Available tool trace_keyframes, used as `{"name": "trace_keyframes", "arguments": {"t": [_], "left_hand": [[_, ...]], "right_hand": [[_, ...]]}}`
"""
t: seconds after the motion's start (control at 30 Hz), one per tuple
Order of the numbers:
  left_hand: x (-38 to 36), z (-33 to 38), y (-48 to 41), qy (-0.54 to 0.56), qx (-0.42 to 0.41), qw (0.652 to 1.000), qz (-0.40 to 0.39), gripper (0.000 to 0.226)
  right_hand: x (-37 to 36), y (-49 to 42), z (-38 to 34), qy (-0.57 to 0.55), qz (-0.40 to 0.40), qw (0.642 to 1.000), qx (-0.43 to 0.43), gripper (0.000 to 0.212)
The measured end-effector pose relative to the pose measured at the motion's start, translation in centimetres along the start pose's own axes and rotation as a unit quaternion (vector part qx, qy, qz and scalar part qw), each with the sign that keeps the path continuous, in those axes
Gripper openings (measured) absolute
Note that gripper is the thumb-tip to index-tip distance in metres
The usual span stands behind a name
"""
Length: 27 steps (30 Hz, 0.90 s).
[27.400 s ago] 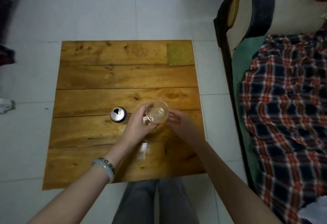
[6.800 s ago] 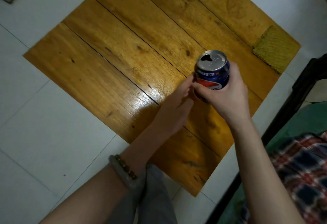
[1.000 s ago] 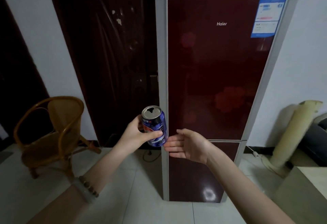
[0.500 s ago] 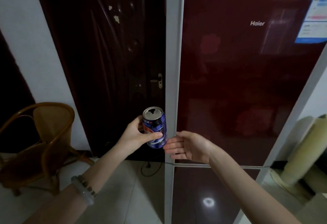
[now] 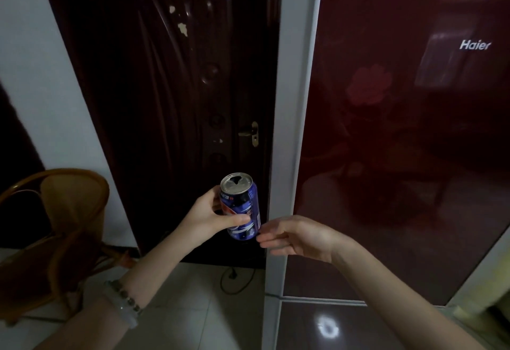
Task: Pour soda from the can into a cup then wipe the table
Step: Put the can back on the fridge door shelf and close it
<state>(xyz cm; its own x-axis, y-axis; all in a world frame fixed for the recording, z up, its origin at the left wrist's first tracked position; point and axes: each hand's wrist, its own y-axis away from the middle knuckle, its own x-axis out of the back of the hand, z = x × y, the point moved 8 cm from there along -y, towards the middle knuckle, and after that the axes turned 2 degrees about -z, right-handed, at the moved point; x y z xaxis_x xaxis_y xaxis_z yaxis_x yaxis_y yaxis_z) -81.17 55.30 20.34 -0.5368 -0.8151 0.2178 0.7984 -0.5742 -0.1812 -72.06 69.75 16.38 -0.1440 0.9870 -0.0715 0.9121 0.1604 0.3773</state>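
While the table and the cup are out of view, the left hand (image 5: pixel 209 218) holds the can (image 5: pixel 242 207) upright in front of a dark door (image 5: pixel 171 95), fingers and thumb wrapped around its lower half, the opened top facing up. The right hand (image 5: pixel 299 238) is empty, its fingers spread loosely and reaching toward the can's base, fingertips just beside it; whether they touch it I cannot tell.

Compared with a second ago, the red fridge (image 5: pixel 408 134) fills far more of the frame and its top edge and blue label are gone, so the person has come closer to it. The hands and the can sit almost as they did then. A wicker chair (image 5: pixel 55 228) stands low on the left.

For the task, this suggests the pouring part is probably over and the can is being carried off, perhaps to the fridge. The right hand looks ready to pull the fridge door. Wiping the table is likely not yet done, since no cloth is in either hand.
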Motion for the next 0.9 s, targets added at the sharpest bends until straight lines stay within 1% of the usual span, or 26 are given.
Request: {"name": "trace_keyframes", "arguments": {"t": [0.07,0.13,0.17,0.2,0.23,0.27,0.3,0.33,0.37,0.4,0.43,0.5,0.6,0.67,0.73,0.8,0.9], "left_hand": [[0.3,-0.2,-0.7,0.006,-0.002,1.0,-0.004,0.067],[0.7,-0.3,-1.3,0.01,0.0,1.0,-0.008,0.068],[0.9,-0.2,-1.5,0.01,-0.001,1.0,-0.014,0.068],[1.0,-0.2,-1.8,0.009,-0.002,1.0,-0.022,0.068],[1.2,-0.1,-2.0,0.009,-0.005,1.0,-0.03,0.068],[1.4,0.0,-2.1,0.01,-0.007,0.999,-0.037,0.068],[1.6,0.0,-2.2,0.011,-0.009,0.999,-0.041,0.068],[1.8,0.1,-2.4,0.012,-0.011,0.999,-0.043,0.068],[2.1,0.1,-2.5,0.014,-0.013,0.999,-0.043,0.067],[2.3,0.1,-2.6,0.017,-0.015,0.999,-0.043,0.067],[2.5,0.0,-2.7,0.019,-0.015,0.999,-0.043,0.067],[2.8,-0.2,-2.9,0.017,-0.014,0.999,-0.046,0.066],[3.1,-0.3,-3.1,0.014,-0.015,0.998,-0.053,0.064],[3.3,-0.4,-3.1,0.014,-0.017,0.998,-0.058,0.065],[3.4,-0.4,-3.0,0.012,-0.019,0.998,-0.059,0.062],[3.5,-0.5,-2.8,0.01,-0.021,0.998,-0.062,0.063],[3.4,-0.6,-2.7,0.014,-0.021,0.997,-0.067,0.059]], "right_hand": [[0.1,-0.3,-0.6,0.063,0.009,0.998,0.017,0.032],[0.3,-0.3,-1.4,0.168,0.036,0.984,0.049,0.033],[0.4,-0.1,-2.0,0.256,0.059,0.962,0.079,0.035],[0.3,0.3,-3.0,0.383,0.09,0.911,0.126,0.037],[-0.1,0.8,-4.4,0.527,0.131,0.818,0.189,0.039],[-1.0,1.5,-5.6,0.647,0.167,0.696,0.263,0.039],[-2.2,2.3,-6.3,0.724,0.196,0.57,0.336,0.036],[-3.1,2.7,-6.6,0.766,0.21,0.469,0.387,0.032],[-3.7,2.8,-6.8,0.784,0.218,0.407,0.415,0.028],[-3.9,2.6,-7.1,0.795,0.224,0.369,0.425,0.027],[-3.8,2.1,-7.4,0.807,0.23,0.344,0.422,0.026],[-3.4,1.0,-7.7,0.83,0.224,0.312,0.404,0.022],[-3.0,-0.3,-7.6,0.856,0.192,0.286,0.386,0.022],[-2.9,-0.9,-7.8,0.874,0.189,0.269,0.357,0.022],[-2.6,-1.4,-7.8,0.89,0.187,0.269,0.318,0.024],[-2.4,-1.9,-7.5,0.903,0.182,0.276,0.276,0.031],[-2.4,-2.3,-7.1,0.914,0.185,0.276,0.233,0.043]]}}
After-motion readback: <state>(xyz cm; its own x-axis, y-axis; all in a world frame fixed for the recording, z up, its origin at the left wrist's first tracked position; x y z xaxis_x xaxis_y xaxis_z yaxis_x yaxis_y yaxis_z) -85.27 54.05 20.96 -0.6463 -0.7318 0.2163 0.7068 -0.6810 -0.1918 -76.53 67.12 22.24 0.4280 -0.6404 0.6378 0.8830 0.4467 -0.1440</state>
